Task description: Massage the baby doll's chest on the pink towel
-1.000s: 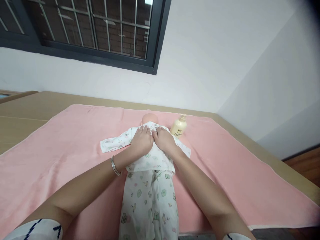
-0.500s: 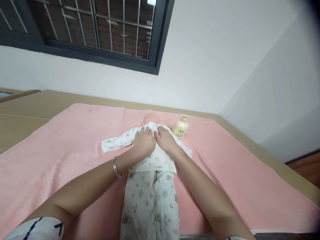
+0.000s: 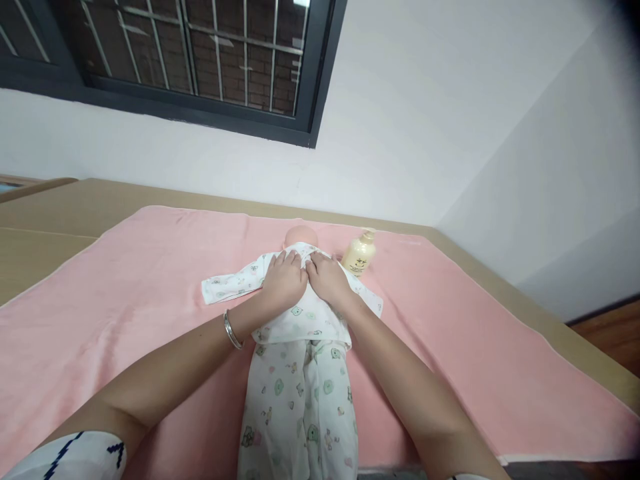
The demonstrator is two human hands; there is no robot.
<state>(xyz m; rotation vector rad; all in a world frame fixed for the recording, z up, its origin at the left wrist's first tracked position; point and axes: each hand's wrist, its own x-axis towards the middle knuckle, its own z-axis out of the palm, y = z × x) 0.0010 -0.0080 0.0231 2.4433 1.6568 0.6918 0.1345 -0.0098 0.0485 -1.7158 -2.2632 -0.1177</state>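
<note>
A baby doll (image 3: pixel 301 236) lies with its head toward the wall, dressed in a white printed top (image 3: pixel 310 323) and matching trousers (image 3: pixel 300 407). My left hand (image 3: pixel 285 280) rests flat on the left of the upper torso, fingers stretched toward the head. Beside it, my right hand (image 3: pixel 327 277) lies flat on the right of the torso, its fingers also extended. The two hands almost meet at the thumbs, and neither grips anything. One sleeve (image 3: pixel 225 289) is spread out to the left; the other runs out past my right wrist. The doll's face does not show.
A pale yellow pump bottle (image 3: pixel 359 255) stands close to the doll's right-hand sleeve. Beneath everything is a pink blanket (image 3: pixel 150 287) over a wooden surface (image 3: pixel 55 213). A white wall with a barred window (image 3: pixel 200 67) rises behind.
The view has shifted very slightly. Both hands stay flat on the doll's torso, with at most a tiny movement; the doll and bottle keep their places.
</note>
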